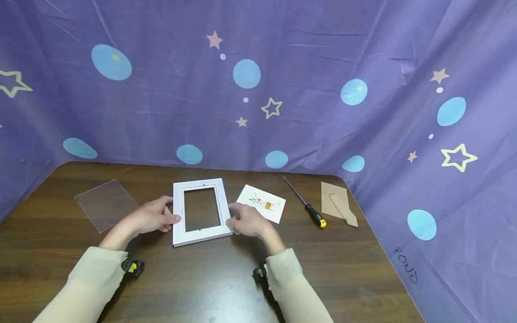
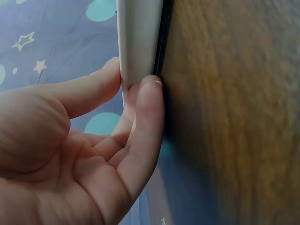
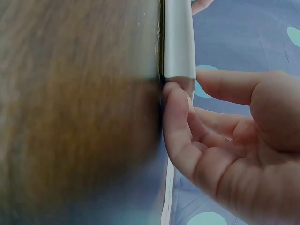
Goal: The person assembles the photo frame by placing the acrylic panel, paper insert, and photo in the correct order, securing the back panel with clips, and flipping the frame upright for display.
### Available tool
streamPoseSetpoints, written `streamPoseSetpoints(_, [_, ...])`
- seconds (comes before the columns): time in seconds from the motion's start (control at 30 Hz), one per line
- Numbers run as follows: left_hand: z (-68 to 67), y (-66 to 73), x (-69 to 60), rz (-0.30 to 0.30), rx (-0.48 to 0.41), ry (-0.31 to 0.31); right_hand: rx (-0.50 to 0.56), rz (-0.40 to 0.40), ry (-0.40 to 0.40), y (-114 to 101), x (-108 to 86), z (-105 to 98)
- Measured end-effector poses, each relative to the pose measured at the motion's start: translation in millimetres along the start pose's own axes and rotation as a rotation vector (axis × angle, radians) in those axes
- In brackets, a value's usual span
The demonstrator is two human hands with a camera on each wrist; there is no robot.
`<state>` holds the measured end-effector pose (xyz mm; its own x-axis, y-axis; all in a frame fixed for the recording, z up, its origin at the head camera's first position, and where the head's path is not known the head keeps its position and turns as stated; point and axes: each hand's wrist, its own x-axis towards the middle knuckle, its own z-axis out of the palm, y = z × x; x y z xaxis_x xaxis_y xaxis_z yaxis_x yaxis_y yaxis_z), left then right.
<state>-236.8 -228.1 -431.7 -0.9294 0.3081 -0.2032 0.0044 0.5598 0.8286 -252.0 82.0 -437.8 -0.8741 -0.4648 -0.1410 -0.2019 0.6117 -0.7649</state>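
Observation:
A white rectangular frame with an open middle lies on the wooden table, the table's surface showing through it. My left hand holds its left side; in the left wrist view the thumb and curled fingers of the hand pinch the white edge. At the opposite side my right hand grips the frame's right edge. The right wrist view shows that hand's thumb on one face of the frame and its fingertips at the underside.
A clear sheet lies at the left. Right of the frame are a white card with a printed picture, a screwdriver with a black and yellow handle, and brown cardboard pieces. A purple curtain hangs behind the table.

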Motion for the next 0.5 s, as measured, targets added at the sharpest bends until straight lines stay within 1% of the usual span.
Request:
streamPoseSetpoints(0.27, [2.4, 0.8, 1.0, -0.010, 0.069, 0.002, -0.010, 0.017, -0.062, -0.1, -5.5, -2.2])
streamPoseSetpoints(0.5, [7.9, 4.3, -1.9, -0.005, 0.087, 0.005, -0.040, 0.045, -0.106, -3.8, -13.2, -4.7])
